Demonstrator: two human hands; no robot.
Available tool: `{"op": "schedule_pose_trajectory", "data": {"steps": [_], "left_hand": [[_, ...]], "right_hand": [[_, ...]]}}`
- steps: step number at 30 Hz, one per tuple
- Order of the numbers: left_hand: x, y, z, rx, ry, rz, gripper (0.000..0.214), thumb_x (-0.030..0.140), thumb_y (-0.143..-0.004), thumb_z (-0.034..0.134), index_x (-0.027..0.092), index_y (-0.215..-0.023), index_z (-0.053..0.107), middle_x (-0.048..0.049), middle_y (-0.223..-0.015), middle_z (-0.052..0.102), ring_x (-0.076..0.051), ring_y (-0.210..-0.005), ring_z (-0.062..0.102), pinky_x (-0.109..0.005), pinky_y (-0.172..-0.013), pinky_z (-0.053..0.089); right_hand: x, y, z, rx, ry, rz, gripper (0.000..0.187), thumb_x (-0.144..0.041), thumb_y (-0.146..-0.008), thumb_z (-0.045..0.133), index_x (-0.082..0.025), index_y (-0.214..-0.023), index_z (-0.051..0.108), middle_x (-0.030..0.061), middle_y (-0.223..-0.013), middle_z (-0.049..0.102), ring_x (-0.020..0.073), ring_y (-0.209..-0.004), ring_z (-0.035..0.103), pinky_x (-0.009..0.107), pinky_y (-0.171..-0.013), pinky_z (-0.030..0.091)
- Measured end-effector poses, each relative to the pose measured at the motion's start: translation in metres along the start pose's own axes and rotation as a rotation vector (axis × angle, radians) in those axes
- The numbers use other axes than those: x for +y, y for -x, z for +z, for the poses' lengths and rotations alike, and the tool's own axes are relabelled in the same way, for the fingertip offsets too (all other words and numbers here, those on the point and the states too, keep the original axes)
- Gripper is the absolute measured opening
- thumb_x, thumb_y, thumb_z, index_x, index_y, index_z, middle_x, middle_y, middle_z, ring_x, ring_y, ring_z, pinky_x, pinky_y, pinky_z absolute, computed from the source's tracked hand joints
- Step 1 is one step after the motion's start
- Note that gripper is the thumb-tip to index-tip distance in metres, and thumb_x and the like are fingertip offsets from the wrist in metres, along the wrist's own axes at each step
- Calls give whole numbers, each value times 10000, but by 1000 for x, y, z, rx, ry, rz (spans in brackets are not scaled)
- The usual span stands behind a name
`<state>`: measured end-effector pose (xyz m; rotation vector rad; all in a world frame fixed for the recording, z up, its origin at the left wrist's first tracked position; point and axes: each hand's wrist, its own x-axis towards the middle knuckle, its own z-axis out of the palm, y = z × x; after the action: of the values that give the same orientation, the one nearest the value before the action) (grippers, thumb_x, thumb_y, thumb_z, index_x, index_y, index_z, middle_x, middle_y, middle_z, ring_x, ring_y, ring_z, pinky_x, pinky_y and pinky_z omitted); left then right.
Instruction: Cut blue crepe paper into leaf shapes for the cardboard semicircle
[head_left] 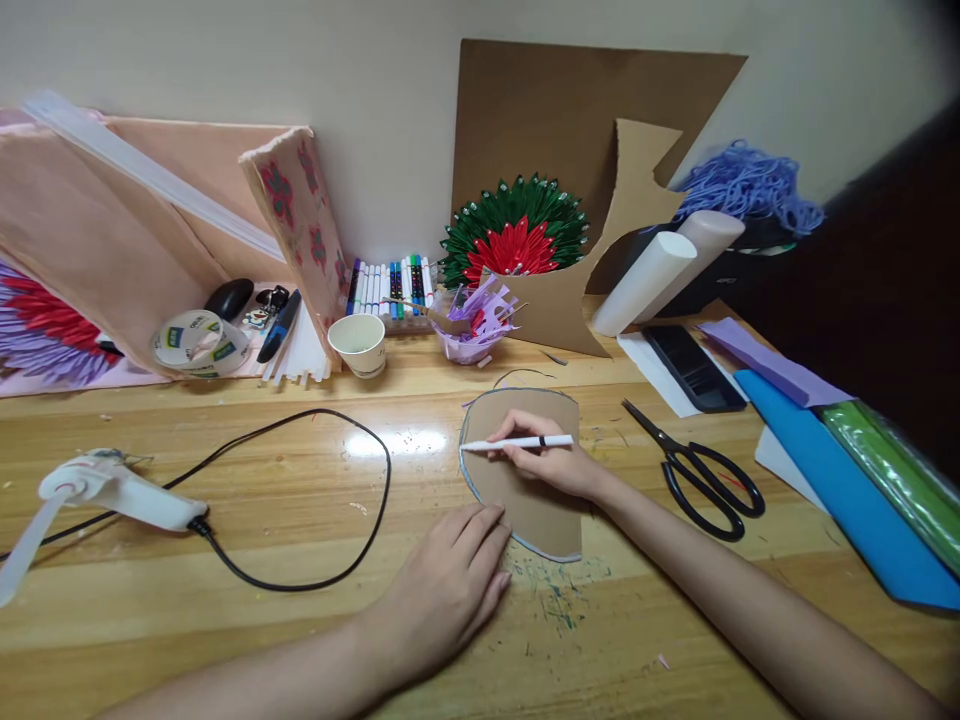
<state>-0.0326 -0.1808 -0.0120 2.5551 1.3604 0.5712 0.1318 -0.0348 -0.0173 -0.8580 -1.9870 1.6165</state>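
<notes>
A brown cardboard piece (540, 510) with a curved left side and a straight right side lies on the wooden table. Pale blue colour runs along its curved rim. My right hand (551, 465) pinches a white marker (551, 441) with a black band, its tip touching the cardboard's left edge. At the lower left rim rests my left hand (454, 580), palm down, its bent fingers laid over the border and its thumb beside it. Nothing shows in that hand beyond the edge it touches. Green specks mark the table just below the cardboard.
Black-handled scissors (694, 470) and a phone (694, 368) lie to the right. A glue gun (120, 490) with a looping cord is at left. Behind stand a paper cup (358, 345), a marker set (390, 290), a bowl of purple scraps (472, 335) and leaning cardboard (540, 90).
</notes>
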Motion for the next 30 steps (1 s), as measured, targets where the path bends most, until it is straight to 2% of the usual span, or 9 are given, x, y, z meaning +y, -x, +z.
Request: {"op": "schedule_pose_trajectory", "data": {"steps": [2,5,9,12,16,19,23,27,30], "left_hand": [[0,0,0,7,-3,4,349,199,-894,406,64,-1201,502,-158,-1210,573,-245,-1101,542,-398,-900,509],[1,0,-2,-4,-3,4,349,197,-895,403,63,-1201,503,-163,-1205,576,-244,-1103,544,-397,-897,512],[1,-1,-2,-12,5,0,349,184,-893,403,55,-1203,501,-173,-1217,568,-247,-1111,541,-401,-901,512],[0,-1,-2,-20,15,0,348,189,-895,403,64,-1206,498,-170,-1222,564,-244,-1118,536,-405,-902,512],[-1,1,0,-28,6,7,371,119,-869,394,52,-1222,485,-169,-1245,547,-251,-1139,519,-403,-923,499],[-2,3,1,-32,1,22,406,79,-843,385,42,-1240,469,-176,-1262,530,-258,-1159,501,-415,-940,487],[-2,2,2,-30,-12,30,409,76,-838,398,34,-1238,469,-182,-1258,531,-260,-1147,509,-414,-935,492],[-2,1,2,-21,-12,32,413,68,-834,402,39,-1241,466,-179,-1255,536,-255,-1142,515,-414,-928,498],[-2,1,2,-20,-9,31,416,69,-834,398,49,-1245,464,-176,-1260,535,-254,-1148,514,-417,-929,498]], "right_hand": [[0,0,0,18,19,-6,52,-193,-792,552,-172,-836,571,48,-846,688,164,-777,633,265,-681,461],[1,0,-2,-48,50,-18,54,-192,-795,550,-171,-826,588,43,-810,690,167,-753,625,265,-664,454],[-1,0,-2,34,77,-30,79,-207,-811,540,-186,-874,583,37,-860,680,167,-777,612,266,-672,451],[-3,0,-2,-39,88,-26,70,-206,-809,540,-185,-859,585,40,-845,682,174,-778,612,276,-678,456],[-4,0,-2,121,181,-66,113,-211,-828,517,-190,-912,589,38,-880,658,167,-792,585,274,-694,438],[-3,-1,-2,74,205,-76,102,-207,-820,527,-192,-895,595,31,-858,651,161,-754,575,264,-662,426],[-1,-2,-4,194,210,-89,123,-229,-850,494,-193,-936,576,34,-900,639,170,-813,576,274,-702,422],[0,-3,-5,150,305,-120,127,-211,-828,516,-192,-921,601,39,-881,621,174,-794,563,285,-706,416],[-1,-3,-6,243,353,-140,155,-201,-837,494,-200,-958,591,49,-923,614,190,-847,556,309,-746,415]]}}
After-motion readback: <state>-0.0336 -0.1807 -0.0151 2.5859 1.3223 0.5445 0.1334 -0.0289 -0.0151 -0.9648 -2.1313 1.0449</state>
